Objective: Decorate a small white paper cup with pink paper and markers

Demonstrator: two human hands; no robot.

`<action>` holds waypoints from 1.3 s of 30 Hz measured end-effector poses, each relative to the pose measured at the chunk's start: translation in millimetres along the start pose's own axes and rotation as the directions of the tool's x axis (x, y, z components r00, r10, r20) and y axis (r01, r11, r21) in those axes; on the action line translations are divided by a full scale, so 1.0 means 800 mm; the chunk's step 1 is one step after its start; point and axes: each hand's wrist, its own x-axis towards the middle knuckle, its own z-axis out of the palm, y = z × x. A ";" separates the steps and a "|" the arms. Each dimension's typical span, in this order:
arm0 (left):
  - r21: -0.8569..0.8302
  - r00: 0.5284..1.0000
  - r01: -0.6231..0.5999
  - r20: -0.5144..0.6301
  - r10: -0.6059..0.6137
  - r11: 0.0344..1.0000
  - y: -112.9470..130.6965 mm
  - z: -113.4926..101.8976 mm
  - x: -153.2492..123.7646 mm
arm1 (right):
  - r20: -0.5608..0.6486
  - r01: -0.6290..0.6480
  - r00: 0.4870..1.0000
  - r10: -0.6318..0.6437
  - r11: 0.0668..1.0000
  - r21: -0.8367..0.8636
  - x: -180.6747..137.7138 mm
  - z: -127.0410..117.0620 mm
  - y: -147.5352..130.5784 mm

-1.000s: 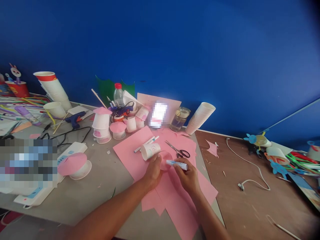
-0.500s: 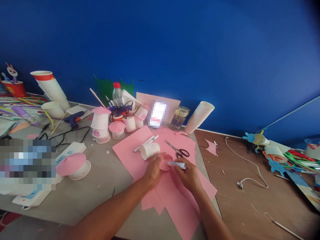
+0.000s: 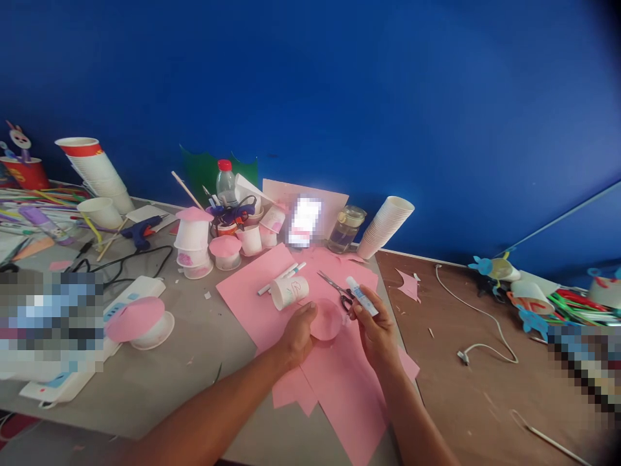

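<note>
My left hand (image 3: 299,333) is closed on the edge of a round pink paper piece (image 3: 326,321), pinched between thumb and fingers. My right hand (image 3: 376,330) grips a white glue stick (image 3: 363,296) with blue print, held tilted just right of the paper and apart from it. Behind my left hand lies a paper cup (image 3: 290,292) on its side, with a drawing on it. Black-handled scissors (image 3: 334,285) rest on the pink sheets (image 3: 334,395), their handles partly hidden by the glue stick and right hand. Two pens (image 3: 281,278) lie behind the cup.
Pink-topped cup models (image 3: 193,236) stand at the back left; another (image 3: 136,320) sits by a power strip (image 3: 97,343). A glass jar (image 3: 347,228) and a leaning cup stack (image 3: 387,226) are at the back. A white cable (image 3: 478,310) crosses the brown table.
My right hand has lifted the glue stick off the pink paper and moved right, tilting it more upright. More of the round paper shows. My left hand keeps its hold.
</note>
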 end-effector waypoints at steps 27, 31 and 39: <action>0.054 0.946 0.050 0.319 -0.065 0.997 0.011 0.011 -0.018 | -0.066 0.065 0.993 -0.097 0.923 -0.378 -0.012 0.015 -0.010; 0.117 0.927 0.015 0.372 -0.058 0.993 0.016 0.014 -0.024 | -0.230 0.010 0.968 -0.102 0.930 -0.368 -0.016 0.020 -0.009; 0.206 0.908 -0.094 0.419 -0.002 0.974 0.010 0.017 -0.026 | -0.299 -0.030 0.951 -0.077 0.941 -0.338 -0.026 0.031 -0.004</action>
